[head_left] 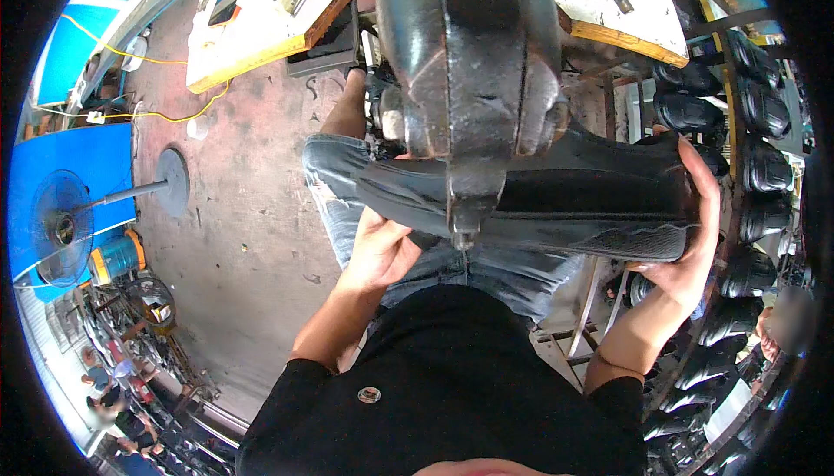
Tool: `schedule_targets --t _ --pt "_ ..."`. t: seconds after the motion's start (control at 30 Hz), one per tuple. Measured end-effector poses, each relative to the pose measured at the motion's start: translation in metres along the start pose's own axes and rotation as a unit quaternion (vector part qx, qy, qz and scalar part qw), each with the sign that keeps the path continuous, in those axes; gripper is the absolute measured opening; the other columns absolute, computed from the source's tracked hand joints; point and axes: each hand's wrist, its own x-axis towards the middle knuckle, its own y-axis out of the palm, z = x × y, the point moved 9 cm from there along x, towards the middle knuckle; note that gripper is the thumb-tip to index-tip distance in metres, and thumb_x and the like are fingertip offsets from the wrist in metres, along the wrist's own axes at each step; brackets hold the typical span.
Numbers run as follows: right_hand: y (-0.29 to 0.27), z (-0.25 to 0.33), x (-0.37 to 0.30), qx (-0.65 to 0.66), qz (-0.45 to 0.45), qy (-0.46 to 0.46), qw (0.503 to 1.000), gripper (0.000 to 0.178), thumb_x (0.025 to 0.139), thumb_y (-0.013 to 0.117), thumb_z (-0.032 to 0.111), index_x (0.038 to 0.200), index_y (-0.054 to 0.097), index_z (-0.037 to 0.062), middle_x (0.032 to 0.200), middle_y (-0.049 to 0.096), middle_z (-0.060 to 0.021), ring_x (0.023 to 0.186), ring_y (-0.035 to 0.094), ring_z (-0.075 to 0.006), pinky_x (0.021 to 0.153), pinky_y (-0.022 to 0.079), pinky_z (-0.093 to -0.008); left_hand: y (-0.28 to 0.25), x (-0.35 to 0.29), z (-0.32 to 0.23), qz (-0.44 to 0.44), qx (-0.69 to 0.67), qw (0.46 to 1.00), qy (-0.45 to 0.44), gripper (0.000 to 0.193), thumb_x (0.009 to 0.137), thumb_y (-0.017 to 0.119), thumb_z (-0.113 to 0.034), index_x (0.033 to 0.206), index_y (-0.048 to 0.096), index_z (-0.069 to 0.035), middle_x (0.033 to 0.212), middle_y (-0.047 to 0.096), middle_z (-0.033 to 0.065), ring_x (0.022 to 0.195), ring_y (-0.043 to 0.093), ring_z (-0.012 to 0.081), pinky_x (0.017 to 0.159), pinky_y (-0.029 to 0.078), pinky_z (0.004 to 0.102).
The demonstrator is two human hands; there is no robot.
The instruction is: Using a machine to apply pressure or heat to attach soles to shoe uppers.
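Note:
A long black piece that looks like a motorcycle seat [591, 194] lies crosswise in front of me, above my lap. Its right end has a textured patch along the near edge. My left hand [382, 250] is closed on the near edge at the left, its fingertips partly hidden under the seat. My right hand [695, 241] wraps round the right end, fingers on the far side and thumb side underneath. A heavy dark metal machine head [478, 68] comes down over the middle of the seat. Its narrow nose [465, 224] hides part of the seat; contact cannot be told.
Worktables [252, 50] with tools stand beyond the machine, left and right. Racks of black seat-like pieces [751, 215] line the right side. A standing fan [65, 228] and a yellow cable [165, 115] are at left. Blurred people are at lower left and far right.

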Motion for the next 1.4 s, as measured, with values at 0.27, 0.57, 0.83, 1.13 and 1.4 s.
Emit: schedule_targets --t 0.27,0.57,0.83,1.13,1.4 --pt "0.063 0.011 0.004 -0.037 0.021 -0.049 0.998 0.098 0.047 0.097 0.019 0.135 0.061 0.0001 0.141 0.061 -0.0193 0.140 0.048 -0.0421 0.116 0.037 -0.0531 -0.046 -0.015 -0.058 -0.013 0.057 0.993 0.102 0.045 0.090 0.074 -0.009 0.132 0.058 -0.006 0.121 0.068 0.0084 0.111 0.066 0.0256 0.099 0.054 0.0442" --pt "0.132 0.040 0.023 -0.039 0.111 -0.048 0.992 0.087 0.062 0.093 0.011 0.142 0.057 0.0108 0.147 0.057 -0.0109 0.139 0.046 -0.0412 0.111 0.045 -0.0480 0.060 -0.069 -0.149 -0.095 0.595 0.645 0.470 0.103 0.085 0.082 -0.034 0.164 0.022 -0.007 0.168 0.027 0.0203 0.156 0.023 0.0384 0.125 0.012 0.0560" --pt "0.131 0.056 0.027 -0.117 0.121 0.003 0.986 0.085 0.058 0.097 0.015 0.136 0.062 0.0108 0.145 0.050 -0.0195 0.120 0.064 -0.0372 0.094 0.057 -0.0417 0.134 -0.014 -0.071 0.194 0.731 0.607 0.242 0.086 0.065 0.092 -0.015 0.141 0.055 -0.001 0.144 0.052 0.0246 0.136 0.049 0.0456 0.112 0.038 0.0540" --pt "0.139 -0.044 -0.022 0.030 0.033 -0.048 0.998 0.131 0.058 0.099 0.025 0.162 0.022 0.0062 0.161 0.035 -0.0214 0.142 0.044 -0.0394 0.120 0.034 -0.0452 0.075 -0.012 -0.038 0.111 0.384 0.909 0.119 0.087 0.069 0.091 0.008 0.142 0.045 -0.001 0.122 0.065 0.0091 0.108 0.066 0.0163 0.091 0.057 0.0304" --pt "0.168 -0.099 -0.073 0.019 0.186 0.127 0.974 0.128 0.067 0.093 0.014 0.165 0.011 0.0044 0.161 0.035 -0.0236 0.148 0.038 -0.0382 0.119 0.034 -0.0407 0.029 -0.021 -0.025 0.051 0.338 0.931 0.125 0.089 0.069 0.093 0.003 0.142 0.042 -0.002 0.118 0.066 0.0077 0.104 0.067 0.0162 0.087 0.057 0.0311"
